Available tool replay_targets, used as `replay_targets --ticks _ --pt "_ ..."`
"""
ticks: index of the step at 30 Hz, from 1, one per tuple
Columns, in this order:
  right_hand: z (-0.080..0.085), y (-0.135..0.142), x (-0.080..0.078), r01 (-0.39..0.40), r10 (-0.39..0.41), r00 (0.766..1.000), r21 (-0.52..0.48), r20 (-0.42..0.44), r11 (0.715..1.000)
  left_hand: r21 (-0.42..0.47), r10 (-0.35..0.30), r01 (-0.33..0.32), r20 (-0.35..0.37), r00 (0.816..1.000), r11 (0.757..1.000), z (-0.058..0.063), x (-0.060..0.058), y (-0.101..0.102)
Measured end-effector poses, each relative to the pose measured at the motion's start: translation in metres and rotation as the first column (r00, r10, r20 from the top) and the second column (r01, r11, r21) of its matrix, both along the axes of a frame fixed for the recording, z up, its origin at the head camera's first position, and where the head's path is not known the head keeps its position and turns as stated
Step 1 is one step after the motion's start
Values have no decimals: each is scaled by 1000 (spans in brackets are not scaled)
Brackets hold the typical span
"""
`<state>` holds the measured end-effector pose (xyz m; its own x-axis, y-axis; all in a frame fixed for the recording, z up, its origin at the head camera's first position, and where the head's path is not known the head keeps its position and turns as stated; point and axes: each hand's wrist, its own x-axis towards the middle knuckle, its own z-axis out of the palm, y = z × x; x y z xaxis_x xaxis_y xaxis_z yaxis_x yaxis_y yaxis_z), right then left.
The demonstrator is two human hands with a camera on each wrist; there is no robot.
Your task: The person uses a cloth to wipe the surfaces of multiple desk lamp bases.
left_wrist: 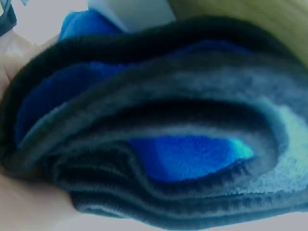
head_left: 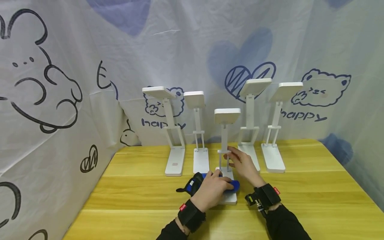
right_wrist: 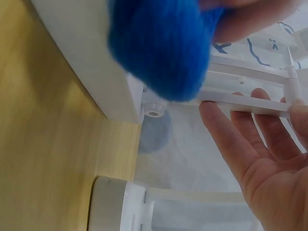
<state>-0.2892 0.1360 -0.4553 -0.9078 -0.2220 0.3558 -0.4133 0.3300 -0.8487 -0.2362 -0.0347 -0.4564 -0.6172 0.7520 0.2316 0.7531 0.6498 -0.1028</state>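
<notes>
Over the base (head_left: 229,199) of the front stand (head_left: 227,116), long axis running away from me: my left hand (head_left: 211,188), the nearer, grips the cloth (right_wrist: 159,53). Beyond it and rightward, my right hand (head_left: 243,165) pinches a strut (right_wrist: 245,103) between thumb and fingers.

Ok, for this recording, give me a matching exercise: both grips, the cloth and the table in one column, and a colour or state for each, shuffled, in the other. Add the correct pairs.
Column one
1. Left grip
2. Cloth
3. Right grip
4. Table

Column two
A. Blue and black
B. Yellow, with a wood-grain look
C. Holds the cloth
D. Holds the upright part of the front stand

Right pairs: 1-C, 2-A, 3-D, 4-B
</notes>
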Motion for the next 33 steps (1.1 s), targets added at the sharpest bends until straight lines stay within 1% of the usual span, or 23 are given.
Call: replay_targets --ticks 3,6,7,8,11,13,14,16,18,20,24,26,29,31,33 --pt "0 0 -1 0 0 1000 6 -2 1000 -23 -57 59 74 996 998 6 0 -3" --pt "1 -1 0 -6 6 1000 6 -8 1000 -16 -103 106 157 982 994 12 2 -5" --pt "6 -2 4 -7 7 1000 5 -7 1000 -11 -112 116 183 977 993 13 3 -7" --pt "6 -2 3 -9 9 1000 5 -8 1000 -5 -123 127 205 971 992 15 3 -8" --pt "7 -3 3 -12 12 1000 12 -13 1000 4 -124 127 268 955 992 20 2 -14" --pt "7 -4 3 -14 14 1000 21 -15 1000 3 -109 113 301 947 994 23 2 -19" --pt "2 -2 0 -15 16 1000 28 -21 999 2 -99 103 313 945 995 25 1 -21" --pt "1 -2 0 -15 16 1000 30 -26 999 -2 -67 71 323 944 997 27 1 -25" --pt "0 -2 0 -14 15 1000 28 -23 1000 -5 -38 41 306 951 999 27 0 -27" --pt "0 -2 1 -14 15 1000 28 -26 1000 -8 -9 11 270 963 1000 25 -3 -28" --pt "1 -1 1 -3 3 1000 20 -17 1000 -20 46 -44 146 988 999 16 -7 -26" --pt "1 -1 1 0 0 1000 17 -13 1000 -24 76 -75 74 994 997 12 -8 -24" --pt "2 -1 1 -5 5 1000 15 -10 1000 -15 131 -131 -24 991 991 6 -8 -20" --pt "2 -1 1 -9 9 1000 13 -11 1000 -5 172 -173 -76 982 985 2 -9 -17" --pt "2 -1 1 -8 8 1000 11 -12 1000 10 206 -206 -109 972 979 -1 -10 -15"
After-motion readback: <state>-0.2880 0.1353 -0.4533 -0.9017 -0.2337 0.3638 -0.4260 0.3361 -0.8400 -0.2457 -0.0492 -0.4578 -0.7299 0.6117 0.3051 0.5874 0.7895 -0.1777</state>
